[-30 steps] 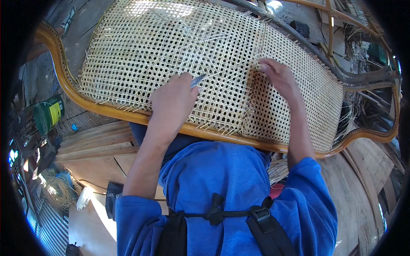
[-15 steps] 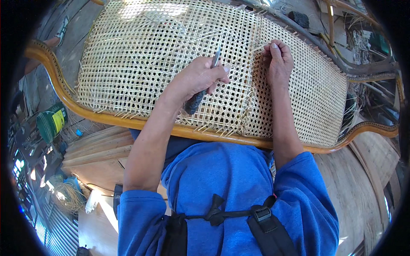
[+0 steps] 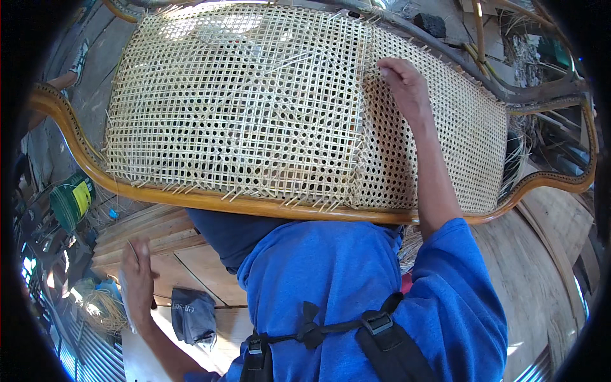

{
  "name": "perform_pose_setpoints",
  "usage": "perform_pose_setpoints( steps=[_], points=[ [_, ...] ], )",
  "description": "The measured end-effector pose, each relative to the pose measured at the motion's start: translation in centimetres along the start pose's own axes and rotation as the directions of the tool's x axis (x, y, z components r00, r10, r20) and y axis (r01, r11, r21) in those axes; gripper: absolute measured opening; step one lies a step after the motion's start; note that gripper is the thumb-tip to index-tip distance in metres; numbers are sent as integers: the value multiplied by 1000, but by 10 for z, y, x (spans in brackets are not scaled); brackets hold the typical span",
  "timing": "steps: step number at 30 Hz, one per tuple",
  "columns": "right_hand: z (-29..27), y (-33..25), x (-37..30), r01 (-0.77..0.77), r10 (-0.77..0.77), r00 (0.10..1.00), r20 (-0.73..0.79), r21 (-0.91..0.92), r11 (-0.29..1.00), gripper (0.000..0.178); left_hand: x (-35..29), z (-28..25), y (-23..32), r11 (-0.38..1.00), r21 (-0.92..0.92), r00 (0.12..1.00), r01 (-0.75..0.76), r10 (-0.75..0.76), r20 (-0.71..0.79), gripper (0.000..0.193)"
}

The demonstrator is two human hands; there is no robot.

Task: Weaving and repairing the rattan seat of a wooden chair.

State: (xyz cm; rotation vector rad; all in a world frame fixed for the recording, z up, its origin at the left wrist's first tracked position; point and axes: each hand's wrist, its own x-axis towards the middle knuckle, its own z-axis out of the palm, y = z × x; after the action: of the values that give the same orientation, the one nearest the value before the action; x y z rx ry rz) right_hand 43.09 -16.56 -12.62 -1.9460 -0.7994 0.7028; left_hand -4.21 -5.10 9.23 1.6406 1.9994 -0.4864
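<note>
A woven cane panel (image 3: 235, 114) stretches across a curved, varnished wooden frame (image 3: 254, 202) in front of me. Loose strand ends poke out along its near edge, and a seam runs down it right of the middle. My right hand (image 3: 409, 92) is over the cane just right of that seam, fingertips pinched together; whatever they hold is too small to make out. Away from the panel, at lower left, my left hand (image 3: 137, 280) has its fingers stretched out beside stacked wooden boards (image 3: 149, 232). No knife shows clearly in it.
At lower left lie a dark cloth bag (image 3: 192, 317) and a bundle of pale fibres (image 3: 105, 309). A green bucket (image 3: 69, 202) with a yellow label stands farther left. A black block (image 3: 430, 25) rests beyond the panel. Another person's foot (image 3: 79, 62) shows at far left.
My left hand has left the panel, where it held a dark-handled knife, and moved down to the lower left. My right hand stays pinched over the cane, its forearm slanting more.
</note>
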Motion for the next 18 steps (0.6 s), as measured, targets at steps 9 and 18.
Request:
perform_pose_setpoints(
  steps=[9, 18],
  points=[
    [-17, 42, -13, 42, -108, 962, -252, -252, 967, 16, 39, 153, 286, 460, 300, 526, -836, 827, 198, 23],
    [-16, 48, -13, 45, -84, 950, -301, -132, 990, 14, 37, 169, 387, 189, 501, 470, -845, 710, 525, 24]
  ],
)
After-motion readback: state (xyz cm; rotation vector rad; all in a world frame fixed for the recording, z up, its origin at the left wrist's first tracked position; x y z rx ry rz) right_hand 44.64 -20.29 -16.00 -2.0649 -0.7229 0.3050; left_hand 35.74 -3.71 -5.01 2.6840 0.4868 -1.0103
